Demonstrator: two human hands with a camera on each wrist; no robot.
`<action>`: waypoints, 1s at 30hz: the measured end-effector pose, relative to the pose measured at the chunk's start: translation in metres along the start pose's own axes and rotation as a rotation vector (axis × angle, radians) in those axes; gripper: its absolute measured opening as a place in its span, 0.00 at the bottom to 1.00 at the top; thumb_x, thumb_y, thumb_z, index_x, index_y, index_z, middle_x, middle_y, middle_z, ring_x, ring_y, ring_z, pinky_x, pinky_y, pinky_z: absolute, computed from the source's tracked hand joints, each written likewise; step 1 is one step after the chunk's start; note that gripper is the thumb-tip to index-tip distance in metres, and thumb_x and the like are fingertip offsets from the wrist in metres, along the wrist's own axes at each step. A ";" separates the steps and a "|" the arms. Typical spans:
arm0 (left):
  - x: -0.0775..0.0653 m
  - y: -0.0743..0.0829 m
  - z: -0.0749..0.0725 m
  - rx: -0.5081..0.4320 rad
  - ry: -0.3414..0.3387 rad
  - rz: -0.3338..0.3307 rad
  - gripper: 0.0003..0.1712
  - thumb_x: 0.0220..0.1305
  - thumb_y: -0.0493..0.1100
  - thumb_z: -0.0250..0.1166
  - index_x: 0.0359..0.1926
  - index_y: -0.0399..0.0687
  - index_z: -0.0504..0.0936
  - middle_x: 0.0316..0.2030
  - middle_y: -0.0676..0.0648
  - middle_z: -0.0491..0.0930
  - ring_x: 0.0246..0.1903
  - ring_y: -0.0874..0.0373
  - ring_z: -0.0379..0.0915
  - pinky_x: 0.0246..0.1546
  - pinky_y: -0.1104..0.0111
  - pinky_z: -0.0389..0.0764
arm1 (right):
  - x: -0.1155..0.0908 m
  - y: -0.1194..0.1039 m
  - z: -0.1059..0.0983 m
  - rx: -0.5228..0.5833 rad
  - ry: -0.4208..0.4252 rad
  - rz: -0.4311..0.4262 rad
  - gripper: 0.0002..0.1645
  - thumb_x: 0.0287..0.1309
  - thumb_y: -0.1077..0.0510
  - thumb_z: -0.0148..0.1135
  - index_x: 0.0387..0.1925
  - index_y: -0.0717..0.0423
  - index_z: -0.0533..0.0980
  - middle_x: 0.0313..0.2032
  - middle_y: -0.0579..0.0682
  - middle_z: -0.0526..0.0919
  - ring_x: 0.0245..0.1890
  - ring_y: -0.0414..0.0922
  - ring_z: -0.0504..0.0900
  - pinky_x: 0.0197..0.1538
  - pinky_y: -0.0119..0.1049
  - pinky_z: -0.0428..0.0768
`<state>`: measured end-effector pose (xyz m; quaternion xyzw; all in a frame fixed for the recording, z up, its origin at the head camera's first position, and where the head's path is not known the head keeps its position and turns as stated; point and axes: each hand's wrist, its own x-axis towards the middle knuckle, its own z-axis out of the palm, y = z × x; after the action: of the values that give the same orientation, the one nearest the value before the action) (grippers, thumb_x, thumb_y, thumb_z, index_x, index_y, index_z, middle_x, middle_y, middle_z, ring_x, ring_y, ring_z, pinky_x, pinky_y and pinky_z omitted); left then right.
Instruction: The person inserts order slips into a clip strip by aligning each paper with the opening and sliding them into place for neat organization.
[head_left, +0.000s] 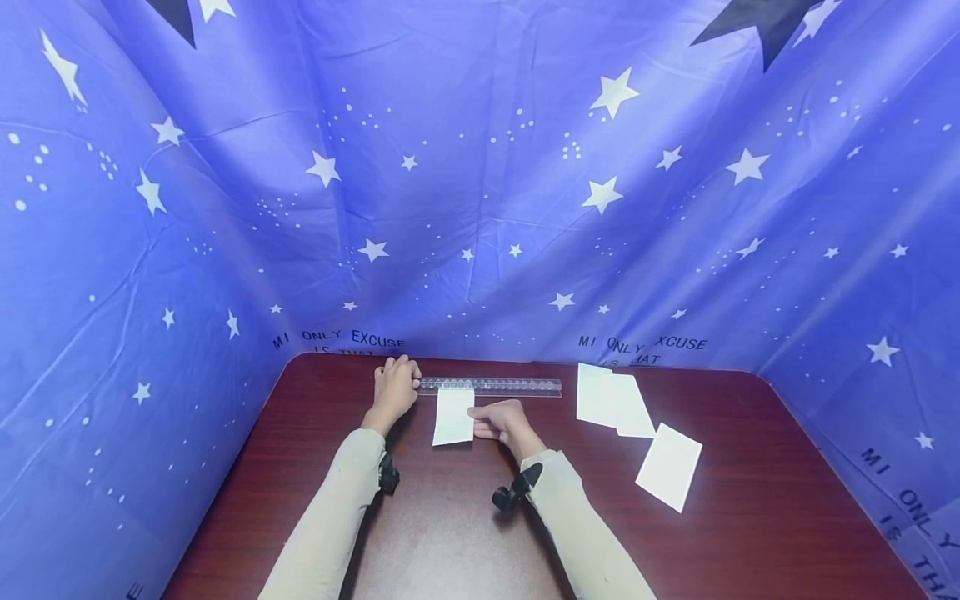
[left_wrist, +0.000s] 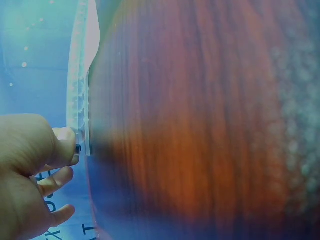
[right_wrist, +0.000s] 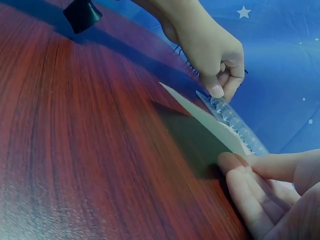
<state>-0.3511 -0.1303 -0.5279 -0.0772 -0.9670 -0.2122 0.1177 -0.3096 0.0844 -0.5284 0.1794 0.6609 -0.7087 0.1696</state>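
A clear plastic ruler [head_left: 521, 385] lies crosswise near the table's far edge. My left hand [head_left: 396, 387] pinches its left end between thumb and fingers; the left wrist view shows that hand [left_wrist: 30, 170] at the tip of the ruler [left_wrist: 79, 95]. Just right of it, a white paper card [head_left: 454, 423] has its far edge at the ruler. My right hand [head_left: 506, 421] pinches this card by its right edge. In the right wrist view the card [right_wrist: 202, 120] stands tilted off the table, its shadow beneath. Whether its far edge sits under or over the ruler, I cannot tell.
To the right, two white cards [head_left: 596, 396] overlap near the far edge, and another white card [head_left: 670, 467] lies closer and angled. The dark red wooden table [head_left: 442, 525] meets a blue star-print curtain [head_left: 480, 208] at the back and sides.
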 end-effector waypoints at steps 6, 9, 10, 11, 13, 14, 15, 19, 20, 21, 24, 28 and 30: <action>0.000 0.002 -0.001 -0.003 -0.007 -0.001 0.08 0.53 0.29 0.69 0.32 0.44 0.81 0.37 0.46 0.77 0.46 0.46 0.70 0.56 0.47 0.68 | 0.000 -0.001 -0.001 0.016 0.011 0.018 0.07 0.57 0.70 0.69 0.36 0.73 0.82 0.14 0.51 0.83 0.14 0.40 0.84 0.26 0.32 0.85; 0.001 0.002 -0.001 -0.002 -0.008 0.002 0.08 0.53 0.29 0.69 0.32 0.44 0.81 0.38 0.46 0.77 0.46 0.46 0.69 0.56 0.47 0.68 | 0.003 -0.005 -0.004 -0.019 -0.007 0.045 0.09 0.58 0.68 0.70 0.38 0.72 0.83 0.16 0.51 0.84 0.16 0.40 0.84 0.28 0.33 0.86; 0.001 0.002 -0.001 -0.004 -0.006 0.004 0.08 0.53 0.29 0.69 0.32 0.44 0.80 0.38 0.46 0.77 0.46 0.46 0.70 0.56 0.46 0.68 | 0.004 -0.006 -0.005 -0.032 -0.016 0.056 0.09 0.58 0.67 0.71 0.39 0.71 0.83 0.16 0.52 0.84 0.17 0.40 0.85 0.29 0.33 0.86; 0.001 0.002 -0.001 -0.002 -0.004 0.007 0.08 0.53 0.29 0.69 0.31 0.44 0.80 0.37 0.46 0.77 0.46 0.46 0.70 0.55 0.47 0.68 | 0.004 -0.008 -0.006 -0.044 -0.025 0.064 0.10 0.58 0.66 0.71 0.40 0.71 0.83 0.17 0.52 0.85 0.17 0.40 0.85 0.30 0.33 0.86; 0.002 0.002 -0.002 -0.004 -0.002 0.008 0.08 0.53 0.29 0.69 0.31 0.44 0.80 0.37 0.46 0.77 0.45 0.46 0.69 0.55 0.47 0.68 | 0.006 -0.011 -0.008 -0.061 -0.044 0.080 0.11 0.59 0.65 0.70 0.42 0.70 0.83 0.18 0.51 0.85 0.18 0.40 0.85 0.32 0.34 0.87; 0.002 0.002 -0.002 -0.004 -0.001 0.008 0.08 0.53 0.29 0.69 0.31 0.44 0.80 0.37 0.46 0.76 0.45 0.46 0.69 0.55 0.47 0.68 | 0.007 -0.012 -0.009 -0.064 -0.051 0.083 0.12 0.60 0.65 0.70 0.43 0.71 0.83 0.19 0.51 0.85 0.19 0.40 0.85 0.33 0.34 0.87; 0.002 0.002 -0.002 -0.002 0.000 0.007 0.08 0.53 0.29 0.69 0.31 0.44 0.80 0.37 0.46 0.77 0.45 0.46 0.69 0.55 0.47 0.68 | 0.007 -0.012 -0.009 -0.064 -0.057 0.083 0.12 0.61 0.66 0.69 0.44 0.71 0.83 0.19 0.51 0.85 0.19 0.40 0.85 0.33 0.34 0.87; 0.002 0.001 -0.002 0.002 -0.007 0.008 0.08 0.53 0.30 0.69 0.31 0.45 0.80 0.37 0.47 0.77 0.46 0.46 0.69 0.56 0.47 0.68 | 0.008 -0.010 -0.009 -0.040 -0.041 0.069 0.12 0.59 0.68 0.69 0.44 0.73 0.82 0.18 0.51 0.85 0.18 0.40 0.85 0.31 0.33 0.86; 0.002 0.001 -0.001 0.001 -0.007 0.009 0.08 0.53 0.30 0.69 0.32 0.44 0.80 0.37 0.46 0.77 0.46 0.46 0.69 0.56 0.47 0.68 | 0.008 -0.009 -0.009 -0.032 -0.034 0.056 0.12 0.59 0.69 0.69 0.43 0.73 0.82 0.17 0.51 0.85 0.17 0.40 0.85 0.30 0.33 0.86; 0.002 0.001 -0.001 0.000 -0.006 0.010 0.08 0.54 0.30 0.69 0.32 0.44 0.80 0.37 0.46 0.77 0.46 0.46 0.69 0.56 0.47 0.68 | 0.008 -0.008 -0.009 -0.023 -0.026 0.048 0.11 0.58 0.69 0.69 0.42 0.73 0.82 0.17 0.52 0.85 0.17 0.40 0.85 0.30 0.33 0.86; 0.001 0.000 -0.002 -0.001 -0.003 0.010 0.08 0.54 0.29 0.69 0.32 0.44 0.80 0.37 0.46 0.76 0.45 0.46 0.69 0.55 0.47 0.68 | 0.008 -0.005 -0.008 -0.003 -0.004 0.024 0.10 0.57 0.70 0.70 0.40 0.74 0.82 0.16 0.52 0.85 0.16 0.41 0.85 0.28 0.34 0.86; 0.000 0.000 -0.002 0.001 -0.004 0.005 0.08 0.54 0.30 0.69 0.31 0.44 0.80 0.36 0.47 0.76 0.45 0.46 0.69 0.55 0.47 0.69 | 0.006 -0.004 -0.007 0.017 0.014 0.018 0.09 0.56 0.71 0.70 0.39 0.74 0.82 0.16 0.52 0.85 0.16 0.41 0.85 0.28 0.34 0.86; 0.000 0.000 -0.001 0.000 -0.007 0.004 0.08 0.54 0.30 0.69 0.31 0.45 0.80 0.37 0.47 0.76 0.45 0.46 0.69 0.56 0.47 0.68 | 0.006 -0.004 -0.006 0.019 0.020 0.018 0.09 0.56 0.71 0.70 0.38 0.74 0.82 0.16 0.53 0.85 0.15 0.41 0.85 0.28 0.34 0.86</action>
<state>-0.3509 -0.1308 -0.5265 -0.0796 -0.9673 -0.2117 0.1148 -0.3164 0.0910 -0.5276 0.1941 0.6542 -0.7114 0.1678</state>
